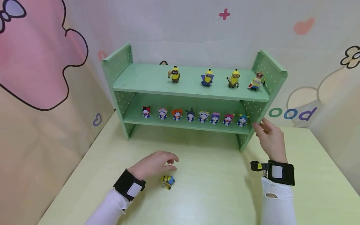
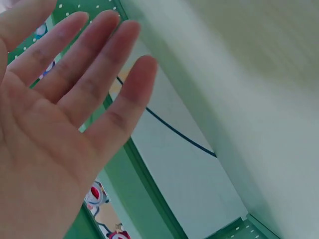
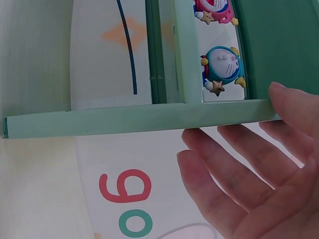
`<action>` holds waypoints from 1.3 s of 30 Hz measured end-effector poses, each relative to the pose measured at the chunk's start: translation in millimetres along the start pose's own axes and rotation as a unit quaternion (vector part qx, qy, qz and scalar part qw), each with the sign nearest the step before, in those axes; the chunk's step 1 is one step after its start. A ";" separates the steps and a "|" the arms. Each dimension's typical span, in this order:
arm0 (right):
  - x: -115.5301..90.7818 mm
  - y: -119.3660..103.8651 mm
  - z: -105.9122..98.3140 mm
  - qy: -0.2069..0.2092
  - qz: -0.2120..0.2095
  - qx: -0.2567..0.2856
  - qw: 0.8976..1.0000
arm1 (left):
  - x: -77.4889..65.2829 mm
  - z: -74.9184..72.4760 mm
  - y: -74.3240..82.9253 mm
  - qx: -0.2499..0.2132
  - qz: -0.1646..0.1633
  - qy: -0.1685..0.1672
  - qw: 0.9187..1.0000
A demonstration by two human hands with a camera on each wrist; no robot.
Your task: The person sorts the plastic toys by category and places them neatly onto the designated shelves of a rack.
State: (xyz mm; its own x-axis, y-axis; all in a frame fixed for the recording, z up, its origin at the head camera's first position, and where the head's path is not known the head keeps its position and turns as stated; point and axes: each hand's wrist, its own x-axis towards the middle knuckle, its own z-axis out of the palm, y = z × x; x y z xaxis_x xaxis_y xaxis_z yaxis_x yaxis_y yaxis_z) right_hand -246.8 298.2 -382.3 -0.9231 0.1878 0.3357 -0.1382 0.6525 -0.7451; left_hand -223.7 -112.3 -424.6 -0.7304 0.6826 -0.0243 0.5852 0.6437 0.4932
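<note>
My left hand [image 1: 156, 164] hovers over the tabletop with fingers relaxed, its palm bare in the left wrist view. Just below its thumb in the head view, a small yellow-and-blue Minion figure [image 1: 167, 181] lies on its side on the table. A green two-tier shelf [image 1: 152, 91] stands upright ahead. My right hand [image 1: 272, 140] holds the front edge of its right side panel [image 3: 149, 119], thumb on the inner side and fingers against the outer face. Close to that thumb, a figure with a teal hood [image 3: 224, 65] stands on the lower tier.
Several Minion figures stand spread along the top tier, among them a crowned one [image 1: 256, 82] at the right end. A row of several small blue-and-white figures [image 1: 190, 115] lines the lower tier. A patterned cloth wall [image 1: 197, 28] rises behind the table [image 1: 208, 193].
</note>
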 end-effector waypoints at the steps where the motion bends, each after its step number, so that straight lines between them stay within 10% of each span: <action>1: -0.1 -0.5 0.1 -0.001 0.001 0.000 1.000 | -1.0 2.2 -0.7 -0.003 -0.005 -0.008 1.000; 39: 0.9 0.4 -0.3 -0.001 -0.009 -0.010 1.000 | -26.5 7.5 5.7 0.011 -0.056 -0.126 0.990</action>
State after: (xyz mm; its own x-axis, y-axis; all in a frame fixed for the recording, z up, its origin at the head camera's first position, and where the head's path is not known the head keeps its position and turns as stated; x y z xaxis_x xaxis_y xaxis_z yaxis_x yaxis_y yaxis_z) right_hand -247.7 298.9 -382.1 -0.9214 0.1737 0.3477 -0.1483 0.6699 -0.7275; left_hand -198.4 -124.2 -427.7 -0.6815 0.6692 -0.2963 0.5150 0.7261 0.4556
